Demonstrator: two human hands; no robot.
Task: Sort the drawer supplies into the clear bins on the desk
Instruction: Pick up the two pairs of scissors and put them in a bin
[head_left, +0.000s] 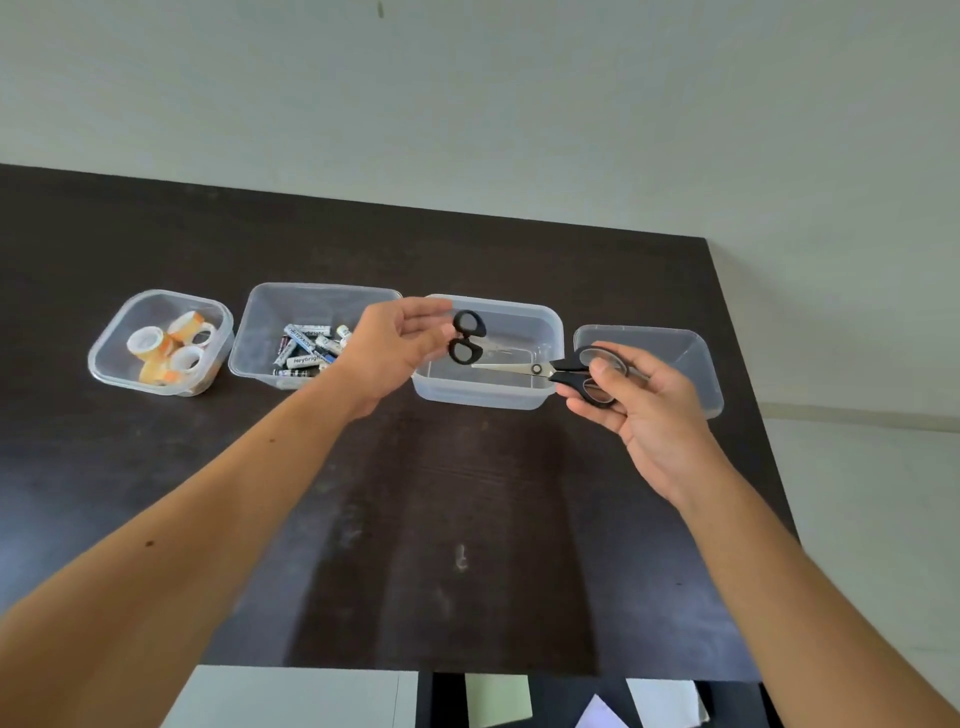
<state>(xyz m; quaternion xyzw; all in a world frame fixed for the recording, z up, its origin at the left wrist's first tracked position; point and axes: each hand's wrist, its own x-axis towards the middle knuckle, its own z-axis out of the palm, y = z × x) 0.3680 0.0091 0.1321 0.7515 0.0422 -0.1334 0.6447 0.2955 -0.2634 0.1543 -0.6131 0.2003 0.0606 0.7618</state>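
Dark brown wood-grain tabletop (467, 519) fills the middle of the frame and carries four clear plastic bins in a row across its centre. At the far left, the rounded square bin (111, 358) holds rolls of clear tape with orange and white cores (171, 345); about five show, though overlap makes the count uncertain. Just right of it, the second bin (260, 322) holds a heap of small cylindrical batteries (306, 349), too jumbled to count. The third bin (550, 332) sits at frame centre, and the fourth bin (696, 358), right of centre, shows nothing inside.

Two pairs of black-handled scissors are in view. The left hand (387, 358) pinches the first pair of scissors (466, 338) by its handle loops with the fingertips, over the left edge of the third bin; its blades are hidden or too faint to make out. The right hand (644, 410) grips the second pair of scissors (550, 370) with thumb and curled fingers around its handle loops, the closed steel blades pointing left over the third bin. Both pairs are held above that bin, not resting in it.

Along the bottom edge lie several pale sheets of paper (498, 699), below the tabletop.
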